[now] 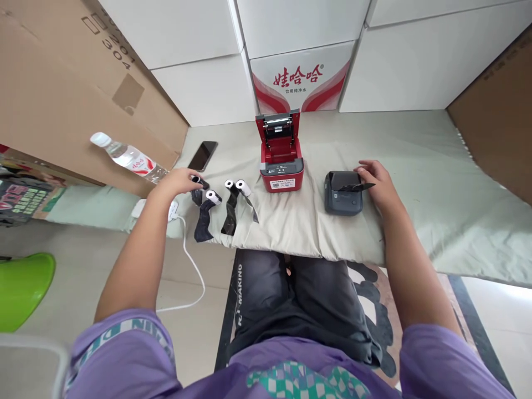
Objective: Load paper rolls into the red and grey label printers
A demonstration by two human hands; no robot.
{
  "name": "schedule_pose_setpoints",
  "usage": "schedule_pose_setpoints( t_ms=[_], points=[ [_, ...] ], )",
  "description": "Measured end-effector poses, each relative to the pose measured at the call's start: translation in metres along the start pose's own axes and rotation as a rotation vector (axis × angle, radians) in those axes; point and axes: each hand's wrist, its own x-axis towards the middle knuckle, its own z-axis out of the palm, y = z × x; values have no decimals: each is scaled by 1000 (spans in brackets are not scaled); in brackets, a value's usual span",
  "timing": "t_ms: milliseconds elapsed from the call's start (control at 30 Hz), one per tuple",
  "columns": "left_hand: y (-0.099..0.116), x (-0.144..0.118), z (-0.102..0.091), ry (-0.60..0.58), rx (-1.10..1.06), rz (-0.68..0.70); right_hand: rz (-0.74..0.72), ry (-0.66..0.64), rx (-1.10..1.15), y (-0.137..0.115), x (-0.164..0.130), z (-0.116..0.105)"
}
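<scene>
While left hand pinches a roll | right hand rests open on grey printer | risk: trailing black strip may snag neighbouring rolls.

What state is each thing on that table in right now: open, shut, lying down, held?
Red printer: lid up, open.
Dark printer: right hand rests on it; a dark strip sticks out.
Paper rolls: partly unrolled, dark tails trailing.
Leftmost roll: under the left hand fingertips.
Phone: flat, screen dark.
Water bottle: lying down, capped.
</scene>
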Motion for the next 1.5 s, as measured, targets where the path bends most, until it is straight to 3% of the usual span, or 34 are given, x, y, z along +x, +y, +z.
schedule_pose_setpoints(
  t_ms=[67, 133, 233, 333, 467, 600, 700, 833, 1033, 1233, 1333, 1500],
  points=[
    [6, -9, -10, 210, -139, 60, 5, -4, -8, -1, 0, 0],
    [17, -22, -26, 360, -440, 147, 12, -6, -15, -2, 0, 0],
    [46, -37, -48, 343, -901, 364, 21, -2, -23, -3, -1, 0],
    [88, -35, -49, 200, -1107, 555, 29, -2, -27, -5, -2, 1],
    [148, -10, -22, 47, -940, 714, 38, -10, -12, -5, -2, 1],
    [194, 14, 4, 99, -544, 740, 45, -17, 6, -4, -2, 1],
    [215, 27, 16, 134, -211, 711, 40, -29, -5, -3, -2, 1],
    [228, 39, 26, 146, 35, 620, 16, -41, -31, -3, -3, 2],
    [233, 31, 25, 177, 107, 587, 12, -46, -32, -4, -3, 2],
    [229, -2, 8, 564, -185, 558, 23, -43, -60, -9, -3, 2],
    [229, -9, 8, 532, -179, 622, 18, -34, -73, -12, -5, 2],
    [219, -35, 22, 494, -128, 639, 29, -35, -81, -13, -5, 1]
  ],
)
